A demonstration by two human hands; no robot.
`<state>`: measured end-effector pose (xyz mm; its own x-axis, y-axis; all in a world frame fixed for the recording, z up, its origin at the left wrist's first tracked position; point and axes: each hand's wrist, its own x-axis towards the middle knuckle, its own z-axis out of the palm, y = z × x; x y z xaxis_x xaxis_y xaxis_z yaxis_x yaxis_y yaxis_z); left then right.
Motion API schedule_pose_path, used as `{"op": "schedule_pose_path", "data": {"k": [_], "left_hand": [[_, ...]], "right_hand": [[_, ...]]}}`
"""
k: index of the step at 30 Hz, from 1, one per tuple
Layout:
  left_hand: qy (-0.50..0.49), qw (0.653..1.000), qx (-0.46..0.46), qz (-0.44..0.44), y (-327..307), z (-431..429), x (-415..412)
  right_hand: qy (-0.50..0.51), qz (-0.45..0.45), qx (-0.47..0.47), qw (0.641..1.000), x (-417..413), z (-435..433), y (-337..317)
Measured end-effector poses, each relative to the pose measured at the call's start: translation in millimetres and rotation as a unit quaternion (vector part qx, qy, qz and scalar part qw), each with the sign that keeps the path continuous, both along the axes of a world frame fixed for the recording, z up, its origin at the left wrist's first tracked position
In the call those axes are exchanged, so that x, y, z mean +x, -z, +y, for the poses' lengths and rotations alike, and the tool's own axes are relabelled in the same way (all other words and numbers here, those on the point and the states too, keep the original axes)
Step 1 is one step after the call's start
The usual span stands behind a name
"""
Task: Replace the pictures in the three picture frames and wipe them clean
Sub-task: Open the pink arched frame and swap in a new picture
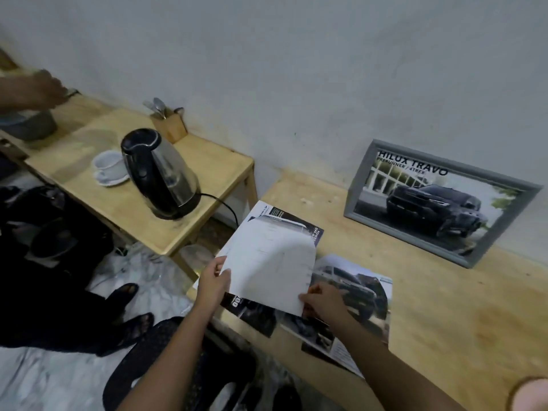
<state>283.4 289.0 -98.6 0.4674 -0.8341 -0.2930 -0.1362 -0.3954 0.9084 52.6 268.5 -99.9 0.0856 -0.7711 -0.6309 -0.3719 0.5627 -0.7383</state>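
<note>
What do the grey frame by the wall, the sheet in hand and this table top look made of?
Grey frame: moulded wood or plastic, matte paint; ridged profile, no grain visible.
Sheet: thin paper, matte white back; it curves where held.
Table top: pale wood, faint grain and stains; finish unclear.

Your picture frame (pixel 439 203) stands at the back of the table (pixel 444 307) on your right, leaning against the wall. Before it, towards the table's left front edge, two prints lie flat, the left print (pixel 284 219) just beside the right print (pixel 355 289). Over both you hold a sheet (pixel 267 268), your left hand (pixel 212 281) at its left edge and your right hand (pixel 321 301) at its near right corner. Further left, a second table (pixel 207 161) carries a kettle (pixel 160 173), with a cup on a saucer (pixel 109 167) left of it and a utensil holder (pixel 169 126) behind it by the wall.
</note>
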Motion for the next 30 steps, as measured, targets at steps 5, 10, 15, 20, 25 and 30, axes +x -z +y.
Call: {"op": "schedule_pose_path", "data": {"k": [5, 10, 15, 20, 25, 30], "left_hand": [[0.027, 0.988, 0.102, -0.112, 20.1, -24.1, 22.1], [0.090, 0.954, 0.109, -0.266, 25.6, -26.7, 11.7], [0.149, 0.956, 0.019, -0.253, 18.9, -26.9, -49.0], [0.347, 0.913, 0.004, -0.214, 28.7, -15.4, -128.6], [0.293, 0.937, 0.054, -0.185, 35.7, -24.7, -154.7], [0.241, 0.957, 0.083, -0.136, 26.4, -39.9, -157.8]], "right_hand": [[-0.065, 0.111, -0.036, 0.991, 35.7, -8.2, 13.0], [-0.113, 0.134, -0.051, 0.983, 31.6, -18.9, 6.0], [0.046, 0.165, -0.080, 0.982, -36.0, -32.8, -2.0], [0.146, 0.242, -0.065, 0.957, -99.7, -3.9, -8.7], [0.152, 0.224, -0.018, 0.963, -114.0, 21.4, 6.9], [0.195, 0.200, -0.013, 0.960, -117.6, 29.1, 22.7]]}}
